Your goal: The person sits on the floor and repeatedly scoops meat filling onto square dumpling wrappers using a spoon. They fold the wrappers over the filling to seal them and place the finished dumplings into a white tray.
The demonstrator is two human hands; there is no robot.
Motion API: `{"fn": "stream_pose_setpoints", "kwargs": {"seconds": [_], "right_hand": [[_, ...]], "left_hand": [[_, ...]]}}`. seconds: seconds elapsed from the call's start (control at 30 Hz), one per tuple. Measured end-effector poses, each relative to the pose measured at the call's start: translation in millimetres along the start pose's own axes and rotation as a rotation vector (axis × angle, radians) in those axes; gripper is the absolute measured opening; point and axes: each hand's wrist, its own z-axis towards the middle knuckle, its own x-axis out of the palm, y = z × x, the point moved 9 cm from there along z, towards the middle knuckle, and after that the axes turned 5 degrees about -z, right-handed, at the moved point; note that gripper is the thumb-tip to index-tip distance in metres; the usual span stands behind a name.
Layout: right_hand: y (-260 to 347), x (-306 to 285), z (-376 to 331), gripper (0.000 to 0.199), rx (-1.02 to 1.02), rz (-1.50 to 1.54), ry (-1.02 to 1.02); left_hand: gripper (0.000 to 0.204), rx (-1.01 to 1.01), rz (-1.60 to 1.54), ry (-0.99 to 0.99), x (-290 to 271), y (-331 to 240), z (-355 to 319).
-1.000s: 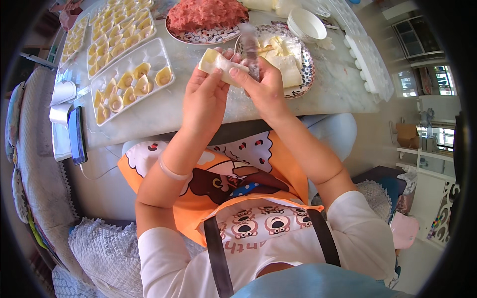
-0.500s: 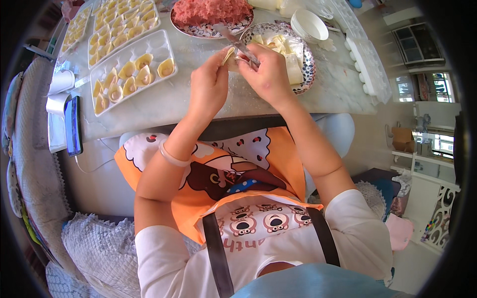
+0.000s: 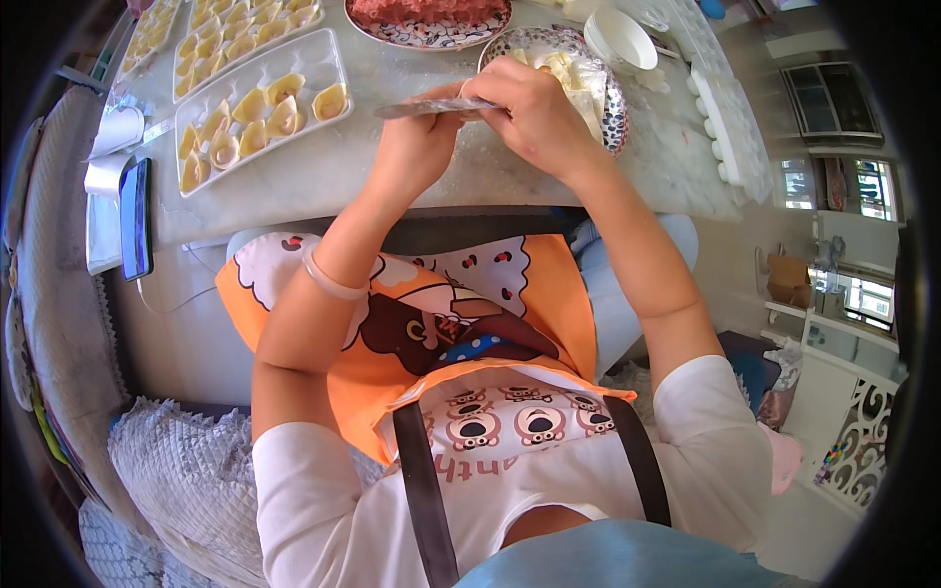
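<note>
My right hand grips a flat metal spreader, its blade lying level and pointing left across the fingers of my left hand. The left fingers are closed in a pinch, fingertips close to the right hand's. The thin wonton wrapper they held a moment ago is now hidden behind the blade and fingers. Beyond my right hand, a patterned plate holds a stack of pale wonton wrappers. Left of my hands, a clear plastic tray holds several folded yellow wontons in its compartments.
A plate of pink minced meat stands at the far middle. More filled trays lie far left. A white bowl and a white lidded tray are on the right. A phone stands at the table's left edge.
The spreader has swung from pointing away over the meat to lying level, pointing left. Both hands stay together. The view has shifted, so the table sits higher in the picture.
</note>
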Motion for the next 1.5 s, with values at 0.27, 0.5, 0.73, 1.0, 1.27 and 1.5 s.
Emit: {"fn": "stream_pose_setpoints", "kwargs": {"seconds": [0.27,0.5,0.73,1.0,1.27,1.5], "right_hand": [[-9,-9,4,0.018,0.078,0.083,-0.100],[-32,3,-3,0.016,0.223,0.194,0.003],[-38,8,-9,0.013,0.366,0.377,-0.062],[-17,-1,-2,0.016,0.187,0.201,-0.236],[-20,-7,-11,0.015,0.329,0.190,-0.293],[-25,-3,-6,0.010,0.420,0.249,-0.291]], "left_hand": [[0.026,-0.143,0.210,0.111,5,5,-1],[0.046,-0.098,-0.023,0.047,4,-1,-1],[0.057,-0.087,-0.022,-0.019,-1,-2,-2],[0.057,-0.046,-0.149,-0.118,-7,4,-2],[0.056,-0.119,-0.405,-0.162,-6,-7,-3],[0.051,-0.148,-0.590,-0.189,-7,0,-3]]}}
